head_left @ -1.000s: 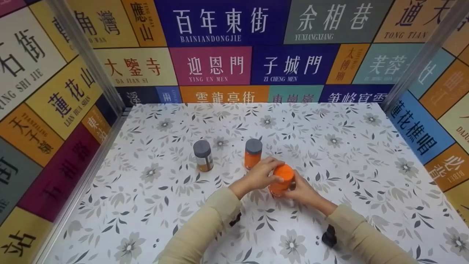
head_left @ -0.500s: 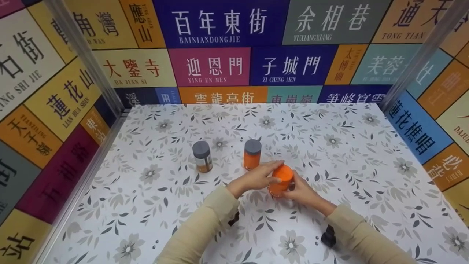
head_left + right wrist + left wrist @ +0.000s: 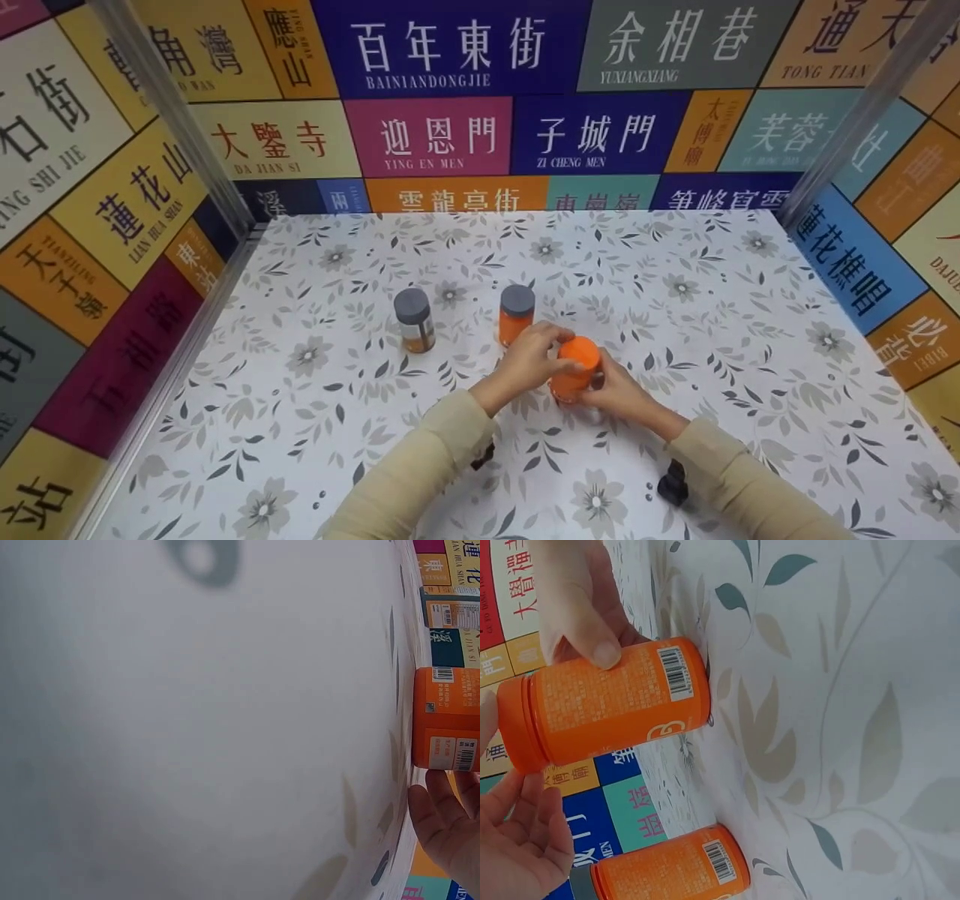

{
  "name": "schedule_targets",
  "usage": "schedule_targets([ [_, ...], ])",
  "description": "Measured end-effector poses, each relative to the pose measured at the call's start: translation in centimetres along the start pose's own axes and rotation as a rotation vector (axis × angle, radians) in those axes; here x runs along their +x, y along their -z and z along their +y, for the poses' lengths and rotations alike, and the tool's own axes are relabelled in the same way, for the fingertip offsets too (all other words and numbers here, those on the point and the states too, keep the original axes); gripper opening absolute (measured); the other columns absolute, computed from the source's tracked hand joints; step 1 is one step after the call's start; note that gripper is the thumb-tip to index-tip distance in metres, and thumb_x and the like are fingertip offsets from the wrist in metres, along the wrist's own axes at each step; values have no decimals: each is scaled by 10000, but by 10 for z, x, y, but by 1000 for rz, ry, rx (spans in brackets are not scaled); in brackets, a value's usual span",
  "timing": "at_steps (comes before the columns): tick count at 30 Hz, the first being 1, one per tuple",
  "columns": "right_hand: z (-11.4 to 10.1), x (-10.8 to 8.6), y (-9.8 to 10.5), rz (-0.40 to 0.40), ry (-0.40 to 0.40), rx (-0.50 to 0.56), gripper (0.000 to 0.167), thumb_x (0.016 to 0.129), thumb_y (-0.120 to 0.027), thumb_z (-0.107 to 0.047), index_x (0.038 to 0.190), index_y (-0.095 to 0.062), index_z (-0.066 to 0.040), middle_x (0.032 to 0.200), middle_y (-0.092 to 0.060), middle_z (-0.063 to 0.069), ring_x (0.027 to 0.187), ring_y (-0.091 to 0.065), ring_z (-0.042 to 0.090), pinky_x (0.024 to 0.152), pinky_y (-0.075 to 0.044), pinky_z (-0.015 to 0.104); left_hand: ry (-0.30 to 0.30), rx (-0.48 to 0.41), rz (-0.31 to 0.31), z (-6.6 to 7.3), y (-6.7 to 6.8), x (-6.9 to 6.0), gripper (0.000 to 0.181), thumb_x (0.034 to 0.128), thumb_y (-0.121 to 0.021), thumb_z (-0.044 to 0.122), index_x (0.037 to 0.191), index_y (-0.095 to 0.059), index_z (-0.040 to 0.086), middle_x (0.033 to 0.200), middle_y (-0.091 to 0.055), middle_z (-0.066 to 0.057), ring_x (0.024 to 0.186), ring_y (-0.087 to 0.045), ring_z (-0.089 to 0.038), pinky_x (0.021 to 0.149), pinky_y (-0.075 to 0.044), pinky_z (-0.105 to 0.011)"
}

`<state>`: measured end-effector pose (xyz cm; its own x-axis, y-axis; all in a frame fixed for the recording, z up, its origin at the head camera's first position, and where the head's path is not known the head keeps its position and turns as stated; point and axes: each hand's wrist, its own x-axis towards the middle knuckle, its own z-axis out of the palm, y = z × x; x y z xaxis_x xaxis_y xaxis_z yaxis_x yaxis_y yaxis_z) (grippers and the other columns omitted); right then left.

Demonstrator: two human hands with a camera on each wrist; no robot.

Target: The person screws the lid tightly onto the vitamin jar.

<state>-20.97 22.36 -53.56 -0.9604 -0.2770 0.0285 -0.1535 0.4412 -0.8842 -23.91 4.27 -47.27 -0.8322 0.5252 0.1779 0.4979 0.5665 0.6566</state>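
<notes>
An orange bottle with an orange lid point(image 3: 580, 354) stands upright on the table between both hands. My right hand point(image 3: 622, 390) grips its body from the right; the thumb lies along the side in the left wrist view. My left hand point(image 3: 529, 364) pinches the lid from the left, with the thumb in front and fingers behind. That same bottle's body point(image 3: 615, 701) carries a barcode near its base. Just behind the left hand stands a second orange bottle with a grey lid point(image 3: 517, 301). At the right wrist view's edge, right-hand fingers point(image 3: 442, 821) touch the orange body point(image 3: 446, 716).
Farther left stands a clear bottle with a grey lid point(image 3: 413, 319), brownish in its lower part. The floral-patterned tabletop point(image 3: 300, 420) is bounded at the back and sides by panels with coloured signs point(image 3: 450, 135). A dark device point(image 3: 673, 484) sits under the right sleeve.
My left hand has turned at the wrist around the lid, its fingers drawing back from a stretched pose over the top. The right hand and the bottle have stayed in place.
</notes>
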Motion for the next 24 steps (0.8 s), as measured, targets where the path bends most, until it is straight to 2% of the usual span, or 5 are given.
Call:
schedule_targets([
  [6,-25,-7,2,-3,29,-9,594,721,-689,16,1222,-378,80,1153,-521,215,907,-506,182,785,-454,342,-69,12,-84,-3,7,3,377,826,-656,195,1170,-609,47,1143,-622,-69,1069,-554,-193,958,-399,-265],
  [11,-28,-8,2,7,4,-14,598,716,-684,23,1230,-383,71,1160,-526,208,920,-511,203,802,-449,353,-80,1,-130,-3,9,5,362,857,-609,102,1214,-584,54,1214,-599,-65,1144,-530,-180,1004,-366,-256],
  [16,-28,-7,2,6,-7,-13,609,715,-681,19,1239,-374,67,1167,-527,218,940,-519,251,813,-442,373,-84,-16,-158,-3,7,2,440,914,-515,78,1348,-444,69,1316,-519,-78,1203,-485,-177,1032,-338,-253],
  [20,-28,-7,2,0,-11,-20,618,722,-694,-1,1244,-369,59,1186,-517,218,941,-514,243,805,-443,346,-17,-59,-90,-2,0,-3,508,902,-565,228,1363,-417,74,1325,-506,-76,1202,-478,-180,1023,-350,-268],
  [24,-17,-5,2,-4,-13,-11,607,732,-704,-31,1233,-370,43,1190,-513,200,922,-503,210,786,-442,305,46,-29,41,-1,-7,-6,546,783,-694,360,1230,-546,82,1117,-589,-45,974,-537,-159,859,-432,-233],
])
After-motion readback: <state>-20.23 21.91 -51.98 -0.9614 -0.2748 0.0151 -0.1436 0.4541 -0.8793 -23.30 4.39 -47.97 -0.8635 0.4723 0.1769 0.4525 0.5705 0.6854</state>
